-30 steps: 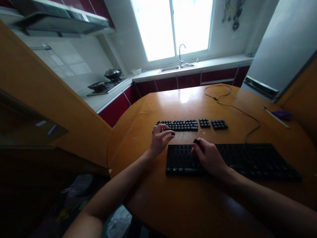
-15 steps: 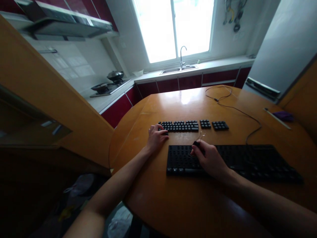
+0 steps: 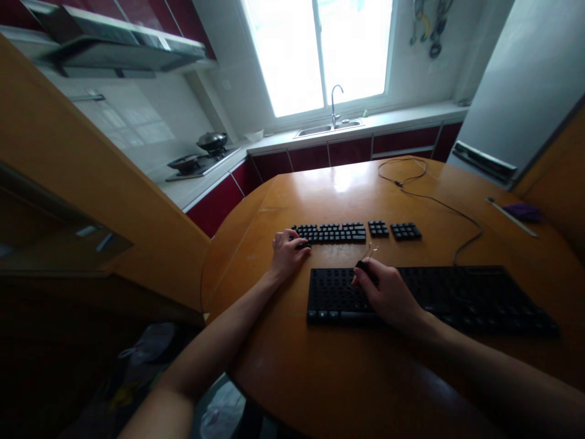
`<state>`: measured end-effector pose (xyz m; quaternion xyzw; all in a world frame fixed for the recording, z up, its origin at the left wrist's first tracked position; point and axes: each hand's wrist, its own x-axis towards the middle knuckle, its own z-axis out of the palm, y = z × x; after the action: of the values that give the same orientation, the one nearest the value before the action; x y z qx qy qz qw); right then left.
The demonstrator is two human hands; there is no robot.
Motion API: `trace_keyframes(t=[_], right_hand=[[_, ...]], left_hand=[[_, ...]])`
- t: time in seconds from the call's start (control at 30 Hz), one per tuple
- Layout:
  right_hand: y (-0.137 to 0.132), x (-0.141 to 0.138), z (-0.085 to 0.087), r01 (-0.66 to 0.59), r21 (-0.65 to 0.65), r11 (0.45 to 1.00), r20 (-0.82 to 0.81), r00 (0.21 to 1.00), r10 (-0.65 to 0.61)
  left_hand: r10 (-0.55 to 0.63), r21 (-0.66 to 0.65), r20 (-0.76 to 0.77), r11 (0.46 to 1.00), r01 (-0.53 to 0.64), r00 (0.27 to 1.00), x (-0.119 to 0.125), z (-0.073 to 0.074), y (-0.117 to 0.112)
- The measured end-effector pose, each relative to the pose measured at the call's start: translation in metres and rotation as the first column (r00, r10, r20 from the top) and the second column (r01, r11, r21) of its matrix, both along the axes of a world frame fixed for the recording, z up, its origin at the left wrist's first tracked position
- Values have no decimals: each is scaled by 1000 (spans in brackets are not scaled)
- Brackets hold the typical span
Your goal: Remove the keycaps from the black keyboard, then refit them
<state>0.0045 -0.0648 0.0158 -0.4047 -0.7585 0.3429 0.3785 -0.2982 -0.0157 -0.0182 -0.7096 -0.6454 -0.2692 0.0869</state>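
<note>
A black keyboard [image 3: 452, 292] lies on the table, with many of its upper-left keycaps off and bare switch posts showing. My right hand [image 3: 381, 286] is closed over that part, gripping a keycap puller [image 3: 362, 264] by its dark handle; its thin wire loops stick up above the fingers. Behind the keyboard, loose black keycaps [image 3: 336, 232] stand in rows and blocks. At the left end of those rows rests my left hand [image 3: 289, 251], its thumb and fingers closed around a dark keycap [image 3: 303, 245]. The fingers partly hide this keycap.
The keyboard's cable [image 3: 441, 202] winds across the right side of the wooden table [image 3: 274, 323]. A thin light stick [image 3: 512, 217] and a purple cloth [image 3: 521, 211] lie at the far right. A bin with a plastic bag [image 3: 223, 408] stands below the table's left edge.
The fingers of my left hand have shifted slightly around the keycap, showing more of it. My right hand and the puller stay in nearly the same spot.
</note>
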Motion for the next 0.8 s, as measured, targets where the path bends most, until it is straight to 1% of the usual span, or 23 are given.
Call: trace_keyframes(t=[0.1, 0.27, 0.43, 0.63, 0.8], right_hand=[[0, 0, 0, -8, -11, 1000, 1, 1000, 8], [0, -1, 1, -13, -23, 1000, -6, 1000, 12], [-1, 0, 3, -33, -24, 999, -9, 999, 33], [-1, 1, 4, -38, -13, 999, -22, 999, 37], [-1, 0, 3, -42, -13, 999, -15, 999, 42]], left_hand=[[-2, 0, 9, 1000, 2, 1000, 4, 2, -1], [-43, -2, 79, 999, 43, 996, 8, 2, -2], [7, -30, 30, 1000, -6, 1000, 4, -1, -4], [11, -19, 9, 1000, -11, 1000, 5, 1, -7], [76, -22, 1, 997, -76, 997, 9, 2, -3]])
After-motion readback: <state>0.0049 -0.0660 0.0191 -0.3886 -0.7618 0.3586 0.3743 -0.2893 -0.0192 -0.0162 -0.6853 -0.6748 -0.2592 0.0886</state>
